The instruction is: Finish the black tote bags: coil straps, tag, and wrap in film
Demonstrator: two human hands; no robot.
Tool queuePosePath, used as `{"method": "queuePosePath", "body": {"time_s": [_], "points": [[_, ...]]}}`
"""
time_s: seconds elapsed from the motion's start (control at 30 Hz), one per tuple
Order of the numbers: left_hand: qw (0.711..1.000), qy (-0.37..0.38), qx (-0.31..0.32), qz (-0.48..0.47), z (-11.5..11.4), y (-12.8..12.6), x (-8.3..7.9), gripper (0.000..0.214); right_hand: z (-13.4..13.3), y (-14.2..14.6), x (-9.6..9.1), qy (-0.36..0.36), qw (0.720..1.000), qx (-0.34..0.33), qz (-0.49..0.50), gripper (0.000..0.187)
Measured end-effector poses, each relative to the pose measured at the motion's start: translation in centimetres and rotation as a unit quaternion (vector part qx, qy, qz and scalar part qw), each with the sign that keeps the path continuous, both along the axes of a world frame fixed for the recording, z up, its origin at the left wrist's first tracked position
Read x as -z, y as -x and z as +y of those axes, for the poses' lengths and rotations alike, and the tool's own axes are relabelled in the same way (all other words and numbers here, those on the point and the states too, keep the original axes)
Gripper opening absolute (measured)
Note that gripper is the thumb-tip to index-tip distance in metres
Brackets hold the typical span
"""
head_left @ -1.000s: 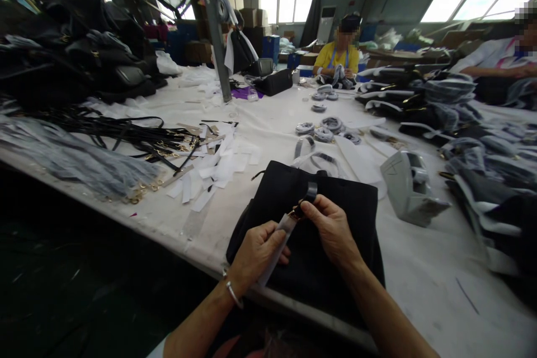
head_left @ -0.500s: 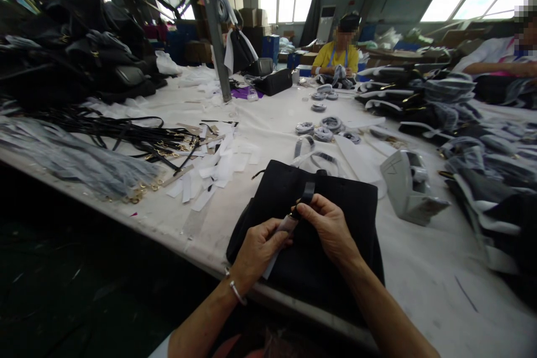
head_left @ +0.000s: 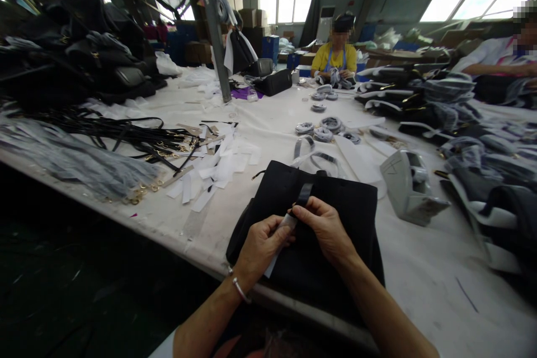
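Left hand [head_left: 260,247] and right hand [head_left: 326,230], drawn closer together than a second ago, meet over the black bag [head_left: 356,207] at the near edge of the table [head_left: 419,274]. The left pinches a clear sleeve [head_left: 277,243] and the right pinches the bag's strap [head_left: 304,194]. The gold clasp visible earlier is now covered, apparently by the sleeve, though fingers hide the joint.
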State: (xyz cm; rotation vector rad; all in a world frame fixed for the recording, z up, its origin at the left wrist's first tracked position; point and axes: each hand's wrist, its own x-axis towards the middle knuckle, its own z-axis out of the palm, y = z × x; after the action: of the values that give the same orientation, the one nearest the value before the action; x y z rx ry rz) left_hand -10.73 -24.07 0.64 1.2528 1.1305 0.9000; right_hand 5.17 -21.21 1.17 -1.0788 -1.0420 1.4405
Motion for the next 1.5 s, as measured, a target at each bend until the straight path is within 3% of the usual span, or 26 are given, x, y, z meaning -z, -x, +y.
{"method": "queuePosePath", "body": {"time_s": [0.17, 0.3, 0.57, 0.7, 0.83, 1.07, 1.27, 1.4, 1.5], "points": [[1.0, 0.015, -0.005, -0.02, 0.1, -0.3, -0.1, 0.036, 0.1, -0.5, 0.2, 0.021, 0.999, -0.014, 0.025, 0.028], [0.999, -0.003, -0.013, -0.036, 0.2, -0.5, -0.3, 0.035, 0.3, -0.2, 0.5, 0.017, 1.0, 0.013, -0.002, 0.03], [0.998, 0.028, -0.032, -0.046, 0.9, -0.7, -0.2, 0.038, -0.2, 0.6, 1.1, -0.094, 0.982, 0.104, -0.124, 0.024], [0.997, 0.042, -0.034, -0.059, 0.9, -0.7, -0.5, 0.037, 0.3, 0.1, 0.8, -0.019, 0.998, 0.032, -0.049, 0.029], [0.996, 0.042, -0.044, -0.06, 0.8, -0.8, -0.4, 0.035, 1.1, -0.1, 0.5, 0.002, 0.997, 0.055, 0.046, 0.029], [0.996, 0.043, -0.042, -0.07, 1.6, -1.0, 0.2, 0.035, 0.3, 0.9, 0.8, -0.029, 0.995, 0.098, -0.019, 0.03], [0.994, 0.029, -0.013, -0.106, 3.0, -1.4, -0.7, 0.037, 0.3, 0.7, 0.7, 0.026, 0.997, 0.037, 0.061, 0.032], [0.992, 0.053, -0.006, -0.116, 3.2, -1.5, -0.9, 0.037, 1.2, 0.1, 0.1, 0.047, 0.987, 0.058, 0.142, 0.034], [0.991, 0.064, -0.005, -0.114, 3.5, -1.5, -0.6, 0.036, 1.3, 0.2, 0.4, 0.038, 0.991, 0.075, 0.107, 0.032]]}}
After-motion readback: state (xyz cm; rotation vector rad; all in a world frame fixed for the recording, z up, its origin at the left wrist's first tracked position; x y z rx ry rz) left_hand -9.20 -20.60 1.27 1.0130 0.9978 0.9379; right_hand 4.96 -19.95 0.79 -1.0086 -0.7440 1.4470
